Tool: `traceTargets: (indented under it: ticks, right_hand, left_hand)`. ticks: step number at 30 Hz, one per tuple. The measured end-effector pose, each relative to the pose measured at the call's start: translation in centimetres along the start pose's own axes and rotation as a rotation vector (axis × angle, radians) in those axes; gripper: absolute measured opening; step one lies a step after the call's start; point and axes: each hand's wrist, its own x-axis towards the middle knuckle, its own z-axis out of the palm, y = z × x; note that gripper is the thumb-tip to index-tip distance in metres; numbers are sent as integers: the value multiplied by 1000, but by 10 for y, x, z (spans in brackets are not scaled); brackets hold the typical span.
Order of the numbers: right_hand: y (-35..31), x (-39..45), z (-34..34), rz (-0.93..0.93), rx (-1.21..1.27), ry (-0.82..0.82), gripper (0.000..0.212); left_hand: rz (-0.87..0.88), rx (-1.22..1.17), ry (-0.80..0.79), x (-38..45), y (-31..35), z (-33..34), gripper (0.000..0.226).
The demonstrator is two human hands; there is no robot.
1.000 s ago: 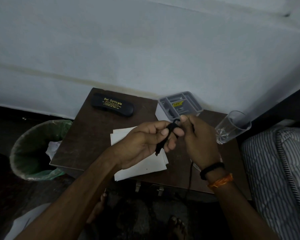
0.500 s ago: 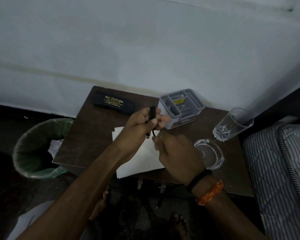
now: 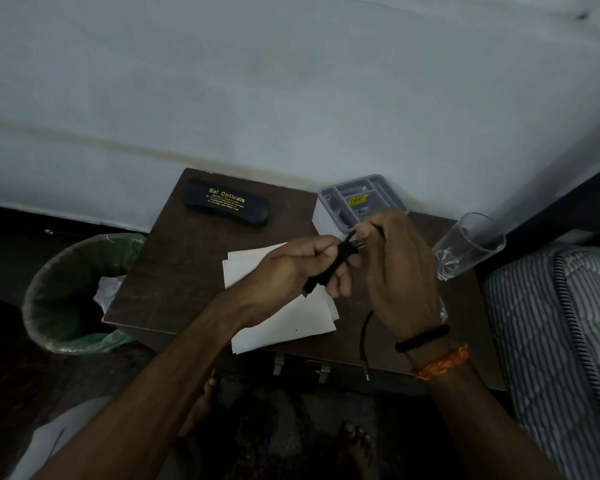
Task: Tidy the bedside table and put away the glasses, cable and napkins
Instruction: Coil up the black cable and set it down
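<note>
Dim bedroom corner, dark bedside table (image 3: pixel 201 271) against a pale wall. Cable (image 3: pixel 329 268): part-coiled above the table; left hand (image 3: pixel 291 271) gripped the bundle, right hand (image 3: pixel 399 268) pinched a loop, tail dangling. Napkins (image 3: pixel 291 317): not yet cleared. Glasses case (image 3: pixel 226 206): closed, at the back.
</note>
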Motion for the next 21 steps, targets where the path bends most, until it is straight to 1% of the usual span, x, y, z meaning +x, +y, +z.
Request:
traceTargets:
  ticks: [2, 5, 9, 11, 12, 14, 15, 18, 19, 21]
  right_hand:
    - [8, 0, 3, 26, -36, 3, 22]
    - [14, -2, 8, 69, -67, -39, 29]
    - [17, -7, 13, 98, -120, -179, 28]
    - [19, -11, 15, 129, -135, -285, 29]
    - [20, -13, 17, 149, -134, -359, 26]
    - [18, -16, 21, 186, -128, -500, 12]
    - [15, -17, 21, 191, -124, -549, 10]
    - [5, -22, 24, 158, -122, -655, 11]
    - [1, -23, 25, 135, -142, -683, 14]
    - [-8, -25, 23, 100, -151, -685, 27]
  left_hand:
    - [5, -20, -34, 0, 1, 1, 35]
    - [10, -93, 5, 0, -1, 1, 39]
    - [1, -202, 129, 2, -4, -3, 37]
    - [-9, -236, 187, 4, -7, -5, 35]
    - [-11, -256, 199, 5, -7, -6, 35]
    - [-10, -315, 197, 5, -7, -7, 34]
    - [-6, -351, 200, 5, -7, -7, 33]
    - [21, -430, 279, 7, -8, -11, 33]
    - [34, -432, 313, 8, -9, -13, 32]
    - [53, -392, 356, 10, -9, -15, 30]
